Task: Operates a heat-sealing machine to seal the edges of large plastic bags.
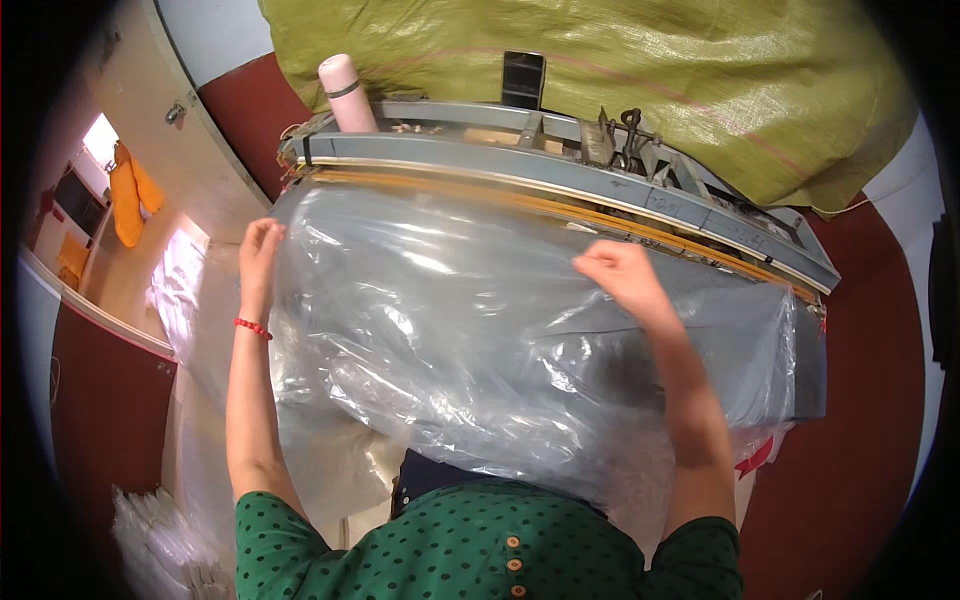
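Observation:
A wide sheet of clear plastic film spreads over the grey work surface and hangs down its near side towards me. My left hand, with a red bead bracelet on its wrist, pinches the film near its far left part. My right hand is closed on the film further right, with the fingers pressed together. Between the two hands the plastic looks stretched and slightly lifted. Just beyond it runs the long grey metal bar of a sealing machine, with orange-yellow strips along its near edge.
A pink bottle and a dark phone stand at the machine's back. Metal clamps sit on its frame. Behind hangs a yellow-green woven sheet. Bundled clear plastic lies at lower left, near an open door.

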`<state>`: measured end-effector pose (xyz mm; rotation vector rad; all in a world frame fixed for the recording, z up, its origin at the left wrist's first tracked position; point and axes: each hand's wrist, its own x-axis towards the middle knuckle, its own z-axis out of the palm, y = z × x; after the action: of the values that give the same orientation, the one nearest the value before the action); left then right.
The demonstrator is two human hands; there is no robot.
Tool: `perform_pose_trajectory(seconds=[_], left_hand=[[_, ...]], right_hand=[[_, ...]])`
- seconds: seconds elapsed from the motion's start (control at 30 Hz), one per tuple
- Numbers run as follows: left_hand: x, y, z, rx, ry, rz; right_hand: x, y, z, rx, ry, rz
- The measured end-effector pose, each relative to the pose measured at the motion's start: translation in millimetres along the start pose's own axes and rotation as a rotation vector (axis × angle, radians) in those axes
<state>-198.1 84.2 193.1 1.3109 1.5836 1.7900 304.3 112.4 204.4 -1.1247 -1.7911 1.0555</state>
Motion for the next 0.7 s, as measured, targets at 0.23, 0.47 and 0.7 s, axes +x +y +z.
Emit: perform_pose_trajectory(seconds=[0.23, 0.47, 0.7], left_hand=[[-81, -19, -30, 0.733, -0.510, 0.204], [-179, 47, 16, 0.217, -0.425, -0.054], [-293, 54, 42, 0.420, -0.429, 0.102]], right_hand=[[-125, 100, -168, -0.547, 0.716, 0.254], [-260, 148, -269, -0.889, 0.965, 0.336], [-271, 153, -276, -0.996, 0.993, 0.416]])
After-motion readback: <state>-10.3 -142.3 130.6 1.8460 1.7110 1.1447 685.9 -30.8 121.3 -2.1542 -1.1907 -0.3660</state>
